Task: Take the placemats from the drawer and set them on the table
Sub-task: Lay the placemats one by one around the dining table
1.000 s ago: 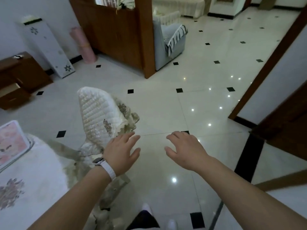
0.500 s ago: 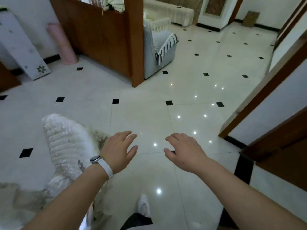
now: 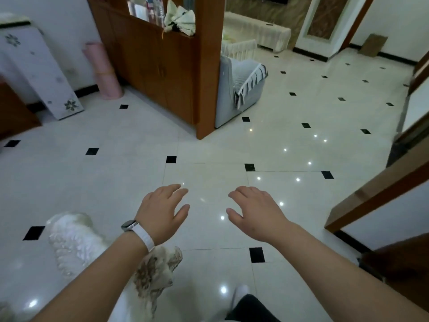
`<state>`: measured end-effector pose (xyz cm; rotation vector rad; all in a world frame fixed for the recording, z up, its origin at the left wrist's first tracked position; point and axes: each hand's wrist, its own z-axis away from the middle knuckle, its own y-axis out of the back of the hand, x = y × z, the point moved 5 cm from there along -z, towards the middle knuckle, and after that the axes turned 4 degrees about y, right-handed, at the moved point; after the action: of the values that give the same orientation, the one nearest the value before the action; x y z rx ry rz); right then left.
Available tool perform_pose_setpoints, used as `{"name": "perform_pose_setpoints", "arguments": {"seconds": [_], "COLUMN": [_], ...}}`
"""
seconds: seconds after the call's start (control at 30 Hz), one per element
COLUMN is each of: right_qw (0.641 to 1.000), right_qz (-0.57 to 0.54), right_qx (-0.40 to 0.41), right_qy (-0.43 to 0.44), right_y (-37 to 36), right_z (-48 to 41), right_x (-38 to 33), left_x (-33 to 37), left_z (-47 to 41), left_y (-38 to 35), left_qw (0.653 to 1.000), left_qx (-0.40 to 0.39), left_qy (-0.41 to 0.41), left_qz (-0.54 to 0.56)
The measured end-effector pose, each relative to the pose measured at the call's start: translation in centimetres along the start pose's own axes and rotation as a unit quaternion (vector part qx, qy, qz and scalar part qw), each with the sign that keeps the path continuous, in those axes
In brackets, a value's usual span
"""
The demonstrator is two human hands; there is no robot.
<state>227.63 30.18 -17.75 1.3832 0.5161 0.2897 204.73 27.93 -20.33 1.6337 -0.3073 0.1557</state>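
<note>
Over the glossy tiled floor, near centre: two bare hands hang in the air, side by side, a gap between them.
Left hand: fingers loosely spread, palm down, holding nothing and touching nothing.
Right hand: fingers loosely spread, palm down, likewise holding and touching nothing.
Count: two hands, one white wristwatch on the left wrist, one white shoe at the near edge.
Pose: both forearms reach forward from the near corners, wrists level, fingertips pointing far and slightly inward.
Near left: a chair in a quilted white cover, partly behind the left forearm.
Far left: a wooden cabinet partition, a pink roll leaning beside it.
Far centre: a grey armchair.
Placemats and drawer: neither can be made out in this view.
</note>
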Motion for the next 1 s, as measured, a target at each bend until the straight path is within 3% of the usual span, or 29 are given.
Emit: {"name": "perform_pose_setpoints", "arguments": {"seconds": [0.33,0.6,1.0], "right_qw": [0.995,0.978,0.933], "right_qz": [-0.007,0.017,0.015], "right_qx": [-0.030,-0.032,-0.070], "right_qy": [0.097,0.206,0.351], "right_y": [0.0,3.2,1.2], "right_z": [-18.4,-32.7,-48.7], "right_x": [5.5,8.2,-5.4], "left_x": [-5.0,-7.3,-22.9], "left_z": [-12.4,-22.0,-22.7], "left_y": [-2.2,0.1,2.5], "left_qw": [0.995,0.984,0.944], "left_qx": [-0.005,0.021,0.054], "left_qy": [0.102,0.169,0.320], "left_qz": [-0.018,-0.053,-0.067]}}
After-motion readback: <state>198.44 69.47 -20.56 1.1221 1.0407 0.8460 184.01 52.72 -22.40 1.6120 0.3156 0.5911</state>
